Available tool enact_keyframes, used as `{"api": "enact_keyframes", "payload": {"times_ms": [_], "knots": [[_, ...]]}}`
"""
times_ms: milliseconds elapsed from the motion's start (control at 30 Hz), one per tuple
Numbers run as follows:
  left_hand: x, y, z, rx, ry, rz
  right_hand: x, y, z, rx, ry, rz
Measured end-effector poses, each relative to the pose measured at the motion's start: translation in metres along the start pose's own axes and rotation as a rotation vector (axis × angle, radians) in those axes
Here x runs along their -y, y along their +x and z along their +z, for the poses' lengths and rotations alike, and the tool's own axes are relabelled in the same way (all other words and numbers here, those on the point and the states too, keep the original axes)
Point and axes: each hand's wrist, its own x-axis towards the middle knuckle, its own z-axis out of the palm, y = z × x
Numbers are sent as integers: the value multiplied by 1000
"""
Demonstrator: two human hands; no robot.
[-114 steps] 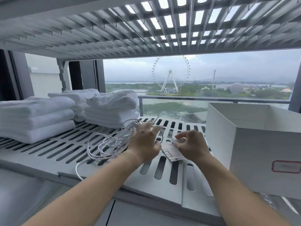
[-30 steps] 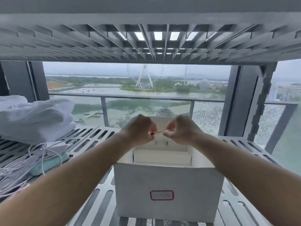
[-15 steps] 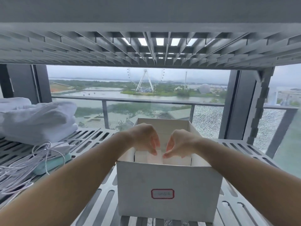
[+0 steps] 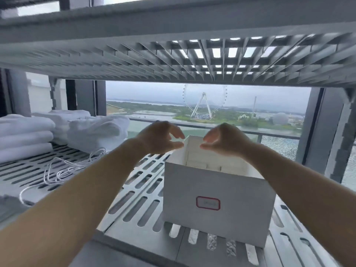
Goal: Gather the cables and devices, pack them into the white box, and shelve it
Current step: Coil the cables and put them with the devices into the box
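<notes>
The white box (image 4: 217,191) with a red-framed label stands open-topped on the grey slotted shelf (image 4: 134,189), right of centre. My left hand (image 4: 159,136) and my right hand (image 4: 223,138) hover just above the box's far rim, fingers loosely curved toward each other, holding nothing. Cardboard dividers show inside the box; its contents are hidden. A tangle of white cable (image 4: 61,170) lies on the shelf to the left, partly behind my left forearm.
Stacks of folded white towels (image 4: 28,135) and a looser pile (image 4: 98,130) sit at the shelf's back left. Another slotted shelf (image 4: 173,54) hangs low overhead. A window with a railing lies behind.
Both hands have risen out of the box and spread apart, now empty above its rim. The view has swung left, bringing the towels and cable further into sight.
</notes>
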Motion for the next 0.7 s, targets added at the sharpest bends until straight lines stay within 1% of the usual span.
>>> {"api": "enact_keyframes", "payload": {"times_ms": [100, 267, 367, 500, 600, 700], "knots": [[15, -22, -14, -14, 22, -48, 32, 4, 4, -25, 66, -69], [56, -54, -40, -26, 75, -94, 92, 19, 29, -19, 123, -145], [88, -70, -52, -31, 84, -116, 124, 31, 50, -12, 148, -157], [137, -85, -62, -8, 113, -104, 161, 55, 87, 12, 140, -169], [175, -89, -63, 3, 135, -107, 181, 73, 122, 28, 138, -154], [211, -88, -58, 48, 158, -84, 193, 89, 158, 37, 119, -156]]}}
